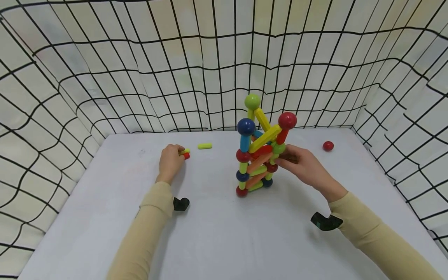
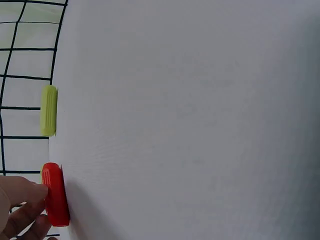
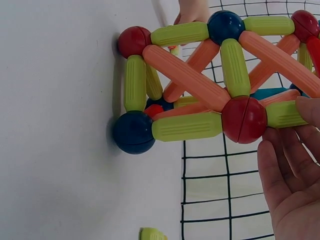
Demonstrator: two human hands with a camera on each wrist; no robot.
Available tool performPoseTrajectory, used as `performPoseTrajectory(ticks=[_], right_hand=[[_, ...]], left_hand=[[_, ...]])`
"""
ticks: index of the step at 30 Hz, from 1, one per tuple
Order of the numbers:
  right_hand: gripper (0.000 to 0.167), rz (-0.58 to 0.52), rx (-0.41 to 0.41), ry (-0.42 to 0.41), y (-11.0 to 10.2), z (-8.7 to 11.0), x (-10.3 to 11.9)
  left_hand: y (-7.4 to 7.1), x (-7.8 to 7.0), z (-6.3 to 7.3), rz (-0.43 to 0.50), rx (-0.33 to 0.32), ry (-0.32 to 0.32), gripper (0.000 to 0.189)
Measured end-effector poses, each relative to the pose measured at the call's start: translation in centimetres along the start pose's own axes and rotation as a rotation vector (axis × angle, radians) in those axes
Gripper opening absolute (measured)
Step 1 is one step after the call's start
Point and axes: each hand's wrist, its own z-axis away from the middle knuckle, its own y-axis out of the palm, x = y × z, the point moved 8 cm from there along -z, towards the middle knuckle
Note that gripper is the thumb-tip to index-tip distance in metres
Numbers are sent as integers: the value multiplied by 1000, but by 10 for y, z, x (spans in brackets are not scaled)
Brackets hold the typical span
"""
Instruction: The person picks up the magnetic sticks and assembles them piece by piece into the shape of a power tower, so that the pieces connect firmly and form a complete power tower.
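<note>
A tall tower of coloured ball-and-stick building pieces (image 1: 265, 139) stands upright right of centre in the head view. My right hand (image 1: 303, 165) is at its right side, thumb and fingers about a light green stick (image 3: 286, 114) above a red ball (image 3: 244, 120) in the right wrist view. Farther left, my left hand (image 1: 170, 162) pinches a red stick (image 2: 56, 195) at the table surface. A yellow-green piece (image 1: 186, 150) shows just behind that red stick, partly hidden. One loose light green stick (image 1: 204, 146) lies right of the left hand.
A loose red ball (image 1: 328, 146) lies at the back right of the white table (image 1: 224, 241). Black netting (image 1: 218, 70) over pale walls surrounds the back and sides. In the right wrist view, a light green piece (image 3: 152, 234) lies at the bottom edge.
</note>
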Motion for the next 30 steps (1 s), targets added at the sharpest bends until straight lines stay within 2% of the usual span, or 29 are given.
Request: performPoseTrajectory(ticks=[3,5,11,16,20,22,24,27,30], right_hand=[[41,1,3,1,1,-1,0],[41,-1,7,1,1,-2,-1],[40,-2,9,-3,1,-2,-2],[42,-9,11,7,1,-2,-2],[41,-11,12,13,2,-2,-3],[41,-9,13,13,2,-2,-4],[42,-6,12,13,2,-2,-5],[42,-1,6,11,1,-1,-6],[42,-1,1,11,1,0,-5]], left_hand=[[2,-1,1,-72,4,20,33],[3,1,2,-72,14,24,31],[8,8,5,64,54,30,25],[12,13,6,115,61,45,29],[14,8,7,196,70,59,30],[13,-4,8,313,111,51,34],[8,-27,11,463,165,38,38],[-8,-80,21,719,232,42,40],[-29,-136,35,894,266,104,37]])
